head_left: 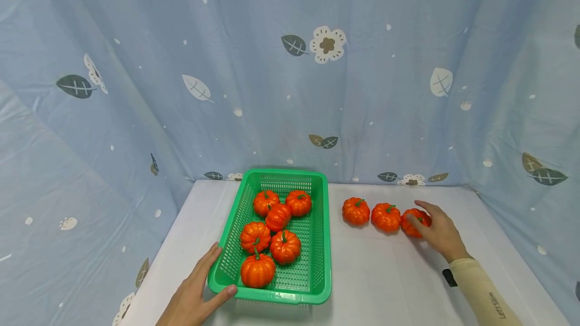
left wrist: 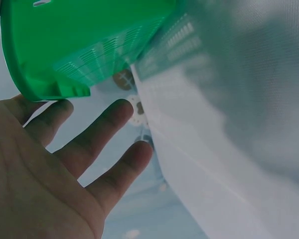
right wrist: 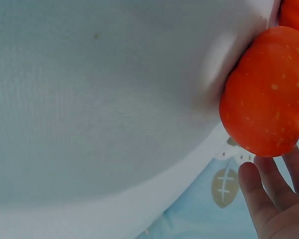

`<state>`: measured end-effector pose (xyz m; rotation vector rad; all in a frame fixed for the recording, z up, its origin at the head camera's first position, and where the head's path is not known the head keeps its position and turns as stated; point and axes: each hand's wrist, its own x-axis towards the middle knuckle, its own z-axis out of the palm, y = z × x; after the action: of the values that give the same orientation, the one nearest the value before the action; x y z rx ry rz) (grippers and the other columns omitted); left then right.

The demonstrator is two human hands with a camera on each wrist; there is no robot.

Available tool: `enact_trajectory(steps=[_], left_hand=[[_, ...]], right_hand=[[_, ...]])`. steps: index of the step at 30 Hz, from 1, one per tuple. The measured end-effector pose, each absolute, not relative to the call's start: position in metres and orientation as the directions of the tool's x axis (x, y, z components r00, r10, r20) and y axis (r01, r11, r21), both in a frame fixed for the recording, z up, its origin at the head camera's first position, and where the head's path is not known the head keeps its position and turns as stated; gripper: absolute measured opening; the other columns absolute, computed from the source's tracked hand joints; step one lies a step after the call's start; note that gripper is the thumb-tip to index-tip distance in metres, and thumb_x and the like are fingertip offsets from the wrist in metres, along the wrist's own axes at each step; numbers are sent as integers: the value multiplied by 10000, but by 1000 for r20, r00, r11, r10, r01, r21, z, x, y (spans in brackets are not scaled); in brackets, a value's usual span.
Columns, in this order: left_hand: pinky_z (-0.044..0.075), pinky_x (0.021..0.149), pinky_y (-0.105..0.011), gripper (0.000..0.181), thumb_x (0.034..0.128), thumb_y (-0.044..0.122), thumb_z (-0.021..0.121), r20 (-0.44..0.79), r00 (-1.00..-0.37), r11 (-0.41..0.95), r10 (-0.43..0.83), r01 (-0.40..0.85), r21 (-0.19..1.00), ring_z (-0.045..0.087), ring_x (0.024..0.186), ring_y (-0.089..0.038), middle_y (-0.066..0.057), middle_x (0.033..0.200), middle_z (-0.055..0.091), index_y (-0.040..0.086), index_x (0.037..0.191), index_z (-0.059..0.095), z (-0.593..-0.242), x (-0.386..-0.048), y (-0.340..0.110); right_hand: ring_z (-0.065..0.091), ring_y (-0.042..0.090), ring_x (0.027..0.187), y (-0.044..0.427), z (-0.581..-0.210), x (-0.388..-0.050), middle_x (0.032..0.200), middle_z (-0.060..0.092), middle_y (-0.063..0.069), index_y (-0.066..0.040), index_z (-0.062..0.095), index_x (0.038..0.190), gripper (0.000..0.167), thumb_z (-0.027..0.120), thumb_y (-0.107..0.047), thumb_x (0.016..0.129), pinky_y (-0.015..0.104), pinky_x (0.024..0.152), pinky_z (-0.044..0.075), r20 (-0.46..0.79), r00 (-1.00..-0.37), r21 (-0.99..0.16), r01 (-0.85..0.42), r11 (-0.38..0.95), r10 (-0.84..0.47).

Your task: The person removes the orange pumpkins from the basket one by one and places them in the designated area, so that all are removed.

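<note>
A green plastic basket [head_left: 328,245] holds several small orange pumpkins, among them a pumpkin [head_left: 258,270] at its near left corner. My left hand [head_left: 192,286] is at that corner, fingers spread, the fingertips by the left rim and the thumb by the front rim. Right of the basket, three pumpkins stand in a row: a left pumpkin [head_left: 355,211], a middle pumpkin [head_left: 385,217] and a right pumpkin [head_left: 411,228]. My right hand [head_left: 441,233] reaches over the right pumpkin, thumb across it and fingers extended at its far side. In the right wrist view, fingertips lie close to the pumpkin [right wrist: 269,94].
Everything stands on a white table [head_left: 376,275]. A blue curtain [head_left: 272,89] with leaf and flower prints hangs behind and along both sides. A small black object [head_left: 449,277] shows beside the right sleeve [head_left: 482,291].
</note>
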<state>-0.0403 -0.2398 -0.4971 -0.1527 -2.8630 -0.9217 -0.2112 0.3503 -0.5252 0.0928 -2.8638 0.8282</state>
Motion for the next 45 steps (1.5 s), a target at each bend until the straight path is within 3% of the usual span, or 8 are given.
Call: enact_trajectory(steps=[14, 21, 28, 40, 45], left_hand=[[435, 1025, -646, 892, 885, 559, 734, 124, -991, 805, 50, 114, 582, 390, 1434, -349, -27, 1639, 313, 254, 1605, 304, -500, -42, -242], [440, 1021, -639, 892, 884, 544, 743, 149, -987, 807, 55, 132, 576, 395, 1432, -347, -24, 1638, 319, 246, 1605, 310, -503, -43, -242], [434, 1028, -640, 896, 878, 545, 749, 153, -987, 803, 53, 133, 581, 385, 1439, -331, -9, 1639, 315, 250, 1604, 313, -503, -42, -243], [422, 1032, -657, 882, 890, 558, 729, 105, -994, 786, 44, 99, 610, 372, 1446, -342, -1, 1647, 292, 282, 1606, 296, -503, -42, -242], [415, 1039, -659, 882, 888, 564, 728, 98, -995, 787, 38, 90, 610, 369, 1448, -341, -3, 1646, 292, 279, 1605, 299, -501, -43, -242]], right_hand=[[420, 487, 1323, 326, -500, -209, 1459, 485, 236, -53, 524, 1434, 581, 724, -319, 958, 717, 1022, 365, 426, -903, -544, -297, 785, -46], [443, 426, 1336, 295, -486, -203, 1471, 500, 169, -101, 557, 1413, 557, 777, -222, 916, 685, 1027, 388, 484, -868, -523, -393, 756, -116], [427, 400, 1359, 266, -477, -193, 1508, 477, 132, -146, 555, 1443, 602, 798, -226, 899, 693, 989, 422, 515, -836, -489, -470, 735, -192], [466, 259, 1362, 220, -469, -176, 1494, 507, 48, -164, 558, 1447, 638, 822, -259, 874, 560, 1006, 485, 567, -761, -411, -593, 692, -315], [453, 223, 1375, 204, -470, -171, 1518, 478, 19, -198, 532, 1471, 646, 797, -326, 896, 508, 984, 529, 540, -767, -438, -607, 663, -346]])
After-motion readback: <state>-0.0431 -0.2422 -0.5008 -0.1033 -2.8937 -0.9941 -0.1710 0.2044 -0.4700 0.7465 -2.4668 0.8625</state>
